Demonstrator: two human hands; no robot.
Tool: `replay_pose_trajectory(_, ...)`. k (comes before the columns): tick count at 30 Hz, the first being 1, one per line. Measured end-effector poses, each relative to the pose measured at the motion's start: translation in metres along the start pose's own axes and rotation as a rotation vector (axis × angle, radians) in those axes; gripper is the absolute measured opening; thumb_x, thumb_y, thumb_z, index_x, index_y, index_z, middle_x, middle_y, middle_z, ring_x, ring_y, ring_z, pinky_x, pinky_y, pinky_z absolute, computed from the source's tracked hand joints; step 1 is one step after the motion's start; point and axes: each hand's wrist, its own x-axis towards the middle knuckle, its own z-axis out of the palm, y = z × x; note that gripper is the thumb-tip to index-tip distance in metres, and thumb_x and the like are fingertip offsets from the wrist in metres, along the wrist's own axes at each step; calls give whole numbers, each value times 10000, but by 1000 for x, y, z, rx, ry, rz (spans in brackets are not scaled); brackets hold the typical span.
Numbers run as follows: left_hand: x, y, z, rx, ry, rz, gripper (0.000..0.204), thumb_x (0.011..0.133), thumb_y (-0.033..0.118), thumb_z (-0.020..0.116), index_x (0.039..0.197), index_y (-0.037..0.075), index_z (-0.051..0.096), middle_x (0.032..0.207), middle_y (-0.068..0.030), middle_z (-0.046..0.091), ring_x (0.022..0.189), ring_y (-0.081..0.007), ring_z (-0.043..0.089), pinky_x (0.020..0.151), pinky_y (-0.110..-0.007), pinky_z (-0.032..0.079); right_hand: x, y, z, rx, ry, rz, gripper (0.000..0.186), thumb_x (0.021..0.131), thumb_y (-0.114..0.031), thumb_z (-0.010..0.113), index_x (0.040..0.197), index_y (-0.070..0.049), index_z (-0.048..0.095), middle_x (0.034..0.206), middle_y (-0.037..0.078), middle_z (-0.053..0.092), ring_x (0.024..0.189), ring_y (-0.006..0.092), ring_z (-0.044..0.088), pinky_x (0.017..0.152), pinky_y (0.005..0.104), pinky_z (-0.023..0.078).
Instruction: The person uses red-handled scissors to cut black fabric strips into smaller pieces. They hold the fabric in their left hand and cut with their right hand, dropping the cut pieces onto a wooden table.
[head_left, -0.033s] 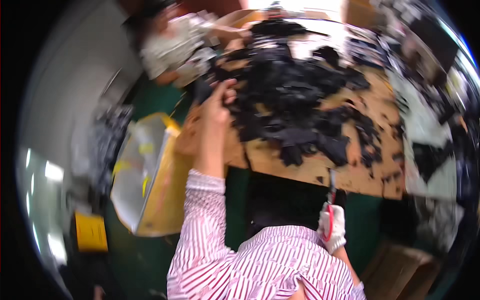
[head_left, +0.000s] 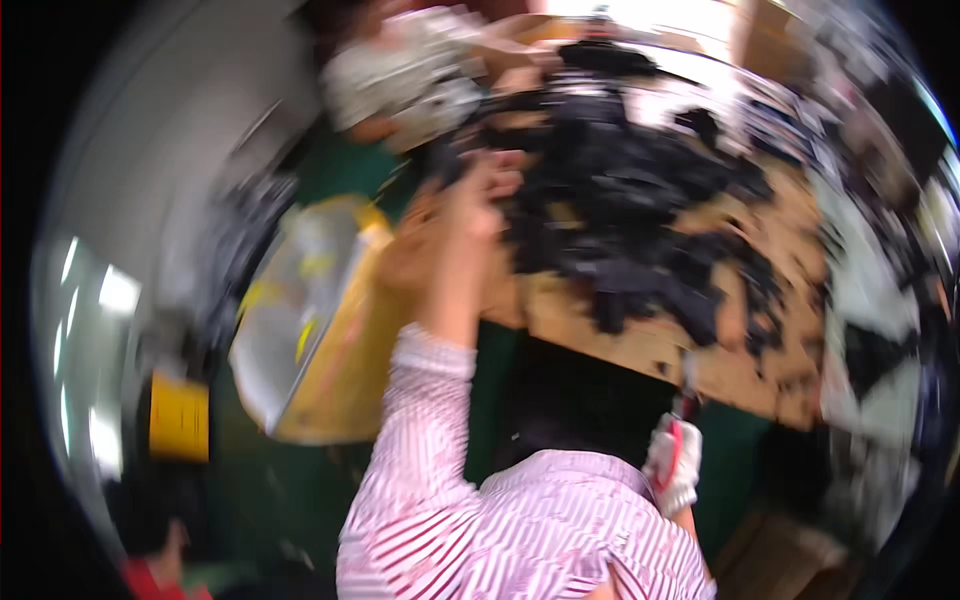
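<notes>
My left hand [head_left: 485, 195] reaches to the left edge of a pile of black scrap pieces [head_left: 620, 170] on a brown board-topped table [head_left: 790, 380]; its fingers are too blurred to tell whether they hold anything. My right hand [head_left: 672, 460], in a white knit glove, is closed on red-handled scissors [head_left: 686, 400], whose blades point up toward the table's near edge.
A co-worker [head_left: 385, 80] in a light top reaches over the far left of the table. A yellow-and-white bag [head_left: 350, 330] stands left of my arm, near a yellow object [head_left: 178, 420]. Another person's red sleeve [head_left: 160, 580] shows at lower left. A cardboard box [head_left: 775, 555] is at lower right.
The table and pile have shifted rightward in the view. My left hand appears a little higher and farther right, with more blur, and a red sleeve has come in at lower left.
</notes>
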Motion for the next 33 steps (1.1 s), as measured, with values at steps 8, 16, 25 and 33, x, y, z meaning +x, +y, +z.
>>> replay_pose_trajectory(8, -84, -48, 13, 85, -176, 270, 333, 916, 364, 554, 1021, 59, 469, 838, -97, 625, 534, -90, 538, 511, -205, 382, 21, 4, -11, 2, -184, -225, 375, 899, -370, 553, 1166, -112, 503, 719, -30, 502, 483, 50, 364, 412, 167, 295)
replay_pose_trajectory(16, -166, -28, 22, 301, 23, -124, 384, 865, 412, 622, 1045, 87, 525, 859, -78, 639, 514, -81, 507, 508, -195, 386, 0, -11, 42, -132, -76, -389, 207, 813, -193, 528, 994, -93, 522, 663, -12, 463, 385, 73, 322, 322, 208, 251)
replay_pose_trajectory(25, -185, -107, 9, 247, 28, -98, 142, 904, 218, 592, 904, 76, 583, 737, -61, 627, 514, -73, 476, 473, -199, 344, 21, 11, 22, -648, -204, -411, 521, 681, -73, 675, 1129, -69, 409, 877, 44, 509, 706, 154, 514, 649, 280, 447)
replay_pose_trajectory(33, -193, -119, 27, 315, -77, -192, 138, 886, 180, 604, 916, 47, 581, 740, -73, 618, 505, -82, 480, 469, -205, 374, 10, -2, 20, -727, -155, -356, 571, 665, -290, 732, 1112, -74, 450, 859, 117, 598, 777, 282, 606, 722, 368, 472)
